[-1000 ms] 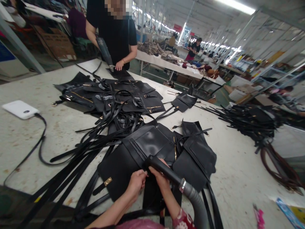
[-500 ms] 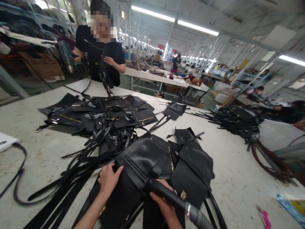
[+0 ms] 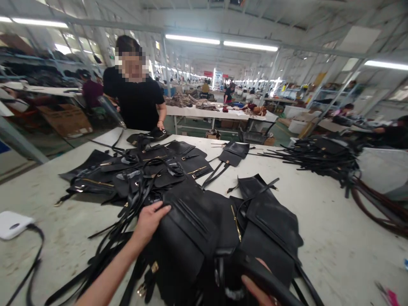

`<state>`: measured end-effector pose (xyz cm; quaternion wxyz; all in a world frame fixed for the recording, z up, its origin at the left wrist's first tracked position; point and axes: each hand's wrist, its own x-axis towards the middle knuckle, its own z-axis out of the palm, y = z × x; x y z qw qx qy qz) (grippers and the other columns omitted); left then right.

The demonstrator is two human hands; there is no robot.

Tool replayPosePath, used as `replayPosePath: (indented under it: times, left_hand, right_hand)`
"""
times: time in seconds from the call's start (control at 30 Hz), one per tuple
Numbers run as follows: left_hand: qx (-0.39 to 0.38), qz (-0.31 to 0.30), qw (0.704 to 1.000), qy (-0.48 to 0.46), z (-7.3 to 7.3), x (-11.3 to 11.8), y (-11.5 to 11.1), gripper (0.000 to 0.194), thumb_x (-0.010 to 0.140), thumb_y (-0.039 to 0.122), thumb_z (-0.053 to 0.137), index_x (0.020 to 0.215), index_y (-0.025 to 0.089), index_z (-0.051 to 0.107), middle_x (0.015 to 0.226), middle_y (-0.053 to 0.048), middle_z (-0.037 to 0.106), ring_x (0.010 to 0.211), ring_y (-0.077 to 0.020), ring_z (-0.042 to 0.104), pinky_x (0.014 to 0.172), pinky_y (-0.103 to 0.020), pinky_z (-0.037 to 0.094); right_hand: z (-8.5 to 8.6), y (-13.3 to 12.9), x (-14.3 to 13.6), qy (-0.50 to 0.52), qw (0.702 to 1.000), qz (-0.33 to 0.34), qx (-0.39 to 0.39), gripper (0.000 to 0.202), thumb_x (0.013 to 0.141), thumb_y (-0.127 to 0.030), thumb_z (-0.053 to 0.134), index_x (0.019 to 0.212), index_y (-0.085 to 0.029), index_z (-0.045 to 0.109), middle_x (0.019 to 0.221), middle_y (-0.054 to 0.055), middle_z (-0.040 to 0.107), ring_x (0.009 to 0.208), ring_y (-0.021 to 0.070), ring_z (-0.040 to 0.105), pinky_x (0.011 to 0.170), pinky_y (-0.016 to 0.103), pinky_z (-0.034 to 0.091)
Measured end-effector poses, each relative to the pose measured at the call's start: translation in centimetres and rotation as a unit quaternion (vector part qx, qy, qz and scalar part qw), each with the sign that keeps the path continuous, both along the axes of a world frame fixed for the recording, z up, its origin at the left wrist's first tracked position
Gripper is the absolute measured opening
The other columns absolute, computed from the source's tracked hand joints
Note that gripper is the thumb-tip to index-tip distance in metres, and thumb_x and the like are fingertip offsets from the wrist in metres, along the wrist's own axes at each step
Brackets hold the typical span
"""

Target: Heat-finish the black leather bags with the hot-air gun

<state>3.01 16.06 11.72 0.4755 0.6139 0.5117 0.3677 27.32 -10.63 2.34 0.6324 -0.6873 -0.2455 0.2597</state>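
A black leather bag [image 3: 188,221] with a flap and raised strips lies in front of me. My left hand [image 3: 152,221] is closed on the bag's left edge, thumb on top. My right hand [image 3: 256,287], low in the picture, is wrapped around a black tubular hose nozzle [image 3: 267,272] whose front end is over the bag's lower part. Its fingers are partly hidden behind the tube. Right of the held bag lies another black bag [image 3: 270,225], with a gold zipper [image 3: 236,223] between them. Black straps [image 3: 108,250] trail to the left of my left forearm.
More black bags [image 3: 153,163] with gold zippers are heaped across the table [image 3: 318,212]. A small black bag [image 3: 234,153] lies beyond. A pile of black straps [image 3: 318,157] is at right. A white device [image 3: 14,224] with a cable sits left. A co-worker [image 3: 134,97] stands opposite.
My right hand and the nozzle have moved right and down, toward the bag's lower part. My left hand still holds the edge. The co-worker has lowered a black piece to the table.
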Motion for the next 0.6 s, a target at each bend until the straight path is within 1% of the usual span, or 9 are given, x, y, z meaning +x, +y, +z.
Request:
replayPosePath:
  times: [0.1, 0.2, 0.27, 0.33, 0.4, 0.47, 0.5, 0.53, 0.6]
  left_hand:
    - [0.078, -0.005, 0.997, 0.003, 4.8, 0.4, 5.3, 0.045, 0.06, 0.048, 0.075, 0.091, 0.016, 0.072, 0.087, -0.003, 0.074, 0.081, -0.0223, 0.066, 0.076, -0.032, 0.053]
    - [0.175, 0.0, 0.984, 0.036, 8.6, 0.0, 11.8, 0.054, 0.067, 0.051, 0.071, 0.105, 0.013, 0.067, 0.098, -0.004, 0.072, 0.085, -0.0197, 0.064, 0.087, -0.038, 0.05]
    - [0.212, 0.019, 0.971, 0.109, 10.3, -0.6, 16.1, 0.055, 0.073, 0.053, 0.065, 0.111, 0.014, 0.064, 0.106, -0.004, 0.07, 0.094, -0.0206, 0.063, 0.092, -0.04, 0.047]
    - [0.225, 0.08, 0.938, 0.253, 10.8, -1.0, 19.4, 0.058, 0.074, 0.049, 0.064, 0.115, 0.007, 0.06, 0.113, -0.008, 0.065, 0.107, -0.0275, 0.057, 0.096, -0.048, 0.042]
    - [0.248, 0.123, 0.886, 0.373, 9.5, -0.7, 20.5, 0.06, 0.073, 0.044, 0.066, 0.118, 0.005, 0.057, 0.12, -0.013, 0.059, 0.12, -0.0376, 0.046, 0.096, -0.058, 0.038]
    - [0.268, 0.087, 0.876, 0.391, 6.1, 1.1, 18.6, 0.056, 0.071, 0.038, 0.066, 0.119, 0.01, 0.056, 0.121, -0.013, 0.058, 0.125, -0.0402, 0.04, 0.097, -0.057, 0.038]
    - [0.264, 0.03, 0.895, 0.359, 3.8, 2.4, 16.6, 0.051, 0.071, 0.034, 0.064, 0.116, 0.013, 0.058, 0.116, -0.012, 0.061, 0.122, -0.0367, 0.045, 0.098, -0.051, 0.04]
    - [0.211, -0.039, 0.925, 0.314, 1.3, 4.1, 13.9, 0.045, 0.069, 0.031, 0.063, 0.11, 0.014, 0.061, 0.106, -0.011, 0.065, 0.113, -0.0329, 0.053, 0.095, -0.045, 0.044]
    - [0.154, -0.131, 0.941, 0.272, -3.8, 8.2, 7.7, 0.034, 0.068, 0.033, 0.06, 0.098, 0.016, 0.066, 0.086, -0.006, 0.069, 0.084, -0.0231, 0.065, 0.079, -0.032, 0.052]
  right_hand:
    - [0.8, -1.0, 1.3, 0.03, 0.998, -0.04, -0.033, 0.048, 0.06, -0.038, 0.08, 0.106, -0.028, 0.067, 0.105, 0.0, 0.069, 0.101, 0.0274, 0.063, 0.089, 0.034, 0.052]
    - [0.8, -2.1, 2.2, 0.053, 0.996, -0.041, -0.065, 0.051, 0.06, -0.037, 0.081, 0.107, -0.024, 0.067, 0.111, 0.001, 0.068, 0.105, 0.0264, 0.062, 0.093, 0.032, 0.05]
    - [0.6, -2.8, 2.4, 0.07, 0.993, -0.059, -0.079, 0.052, 0.06, -0.037, 0.081, 0.107, -0.022, 0.067, 0.112, 0.002, 0.068, 0.107, 0.0261, 0.062, 0.095, 0.031, 0.049]
    - [0.3, -3.6, 2.3, 0.079, 0.988, -0.096, -0.091, 0.054, 0.059, -0.037, 0.082, 0.108, -0.021, 0.067, 0.109, 0.003, 0.069, 0.105, 0.0259, 0.062, 0.095, 0.032, 0.049]
    - [0.3, -4.2, 2.0, 0.083, 0.985, -0.115, -0.098, 0.055, 0.058, -0.037, 0.082, 0.109, -0.021, 0.066, 0.104, 0.002, 0.071, 0.1, 0.0255, 0.064, 0.092, 0.032, 0.051]
    - [0.3, -4.6, 1.9, 0.081, 0.985, -0.122, -0.096, 0.054, 0.059, -0.037, 0.081, 0.109, -0.021, 0.067, 0.1, 0.002, 0.072, 0.097, 0.025, 0.065, 0.088, 0.031, 0.052]
    - [0.3, -4.7, 2.0, 0.077, 0.984, -0.126, -0.095, 0.054, 0.06, -0.038, 0.08, 0.109, -0.021, 0.066, 0.1, 0.002, 0.072, 0.097, 0.0248, 0.065, 0.087, 0.031, 0.052]
    - [0.2, -4.7, 2.2, 0.072, 0.984, -0.132, -0.096, 0.054, 0.06, -0.038, 0.08, 0.109, -0.021, 0.066, 0.1, 0.002, 0.072, 0.098, 0.0248, 0.065, 0.086, 0.031, 0.053]
    - [0.0, -4.8, 3.0, 0.061, 0.98, -0.155, -0.105, 0.054, 0.058, -0.039, 0.08, 0.106, -0.019, 0.068, 0.098, 0.003, 0.072, 0.097, 0.0257, 0.065, 0.085, 0.032, 0.053]
